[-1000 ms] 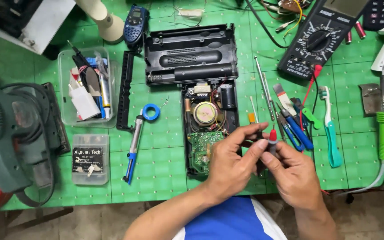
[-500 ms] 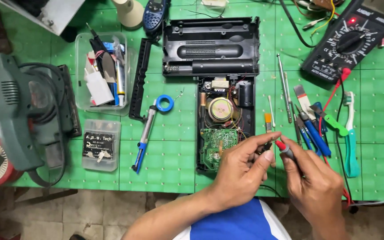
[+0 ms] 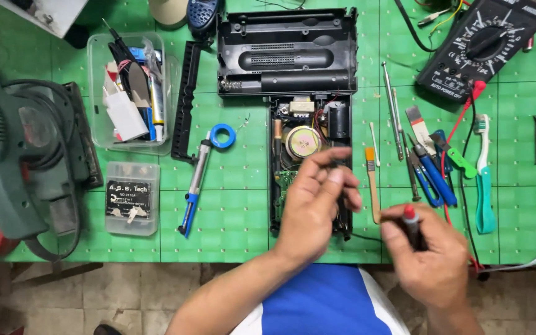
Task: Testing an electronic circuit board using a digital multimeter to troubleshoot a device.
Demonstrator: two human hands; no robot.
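The left hand [image 3: 314, 205] hovers over the lower half of an opened black radio [image 3: 308, 180], fingers curled, blurred, covering part of its green circuit board. The round speaker [image 3: 303, 141] shows just above the fingertips. The right hand [image 3: 432, 260] closes its grip on a red-tipped black probe [image 3: 412, 224], held near the counter [image 3: 231, 217] edge. Just beside it lie a small orange-handled brush [image 3: 372, 183], blue-handled pliers [image 3: 432, 177] and a black multimeter [image 3: 485, 46] farther up. A blue desoldering pump [image 3: 196, 180] lies to the left of the radio.

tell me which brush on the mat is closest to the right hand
The small orange-tipped brush, right beside the right hand; the green toothbrush lies farther right.
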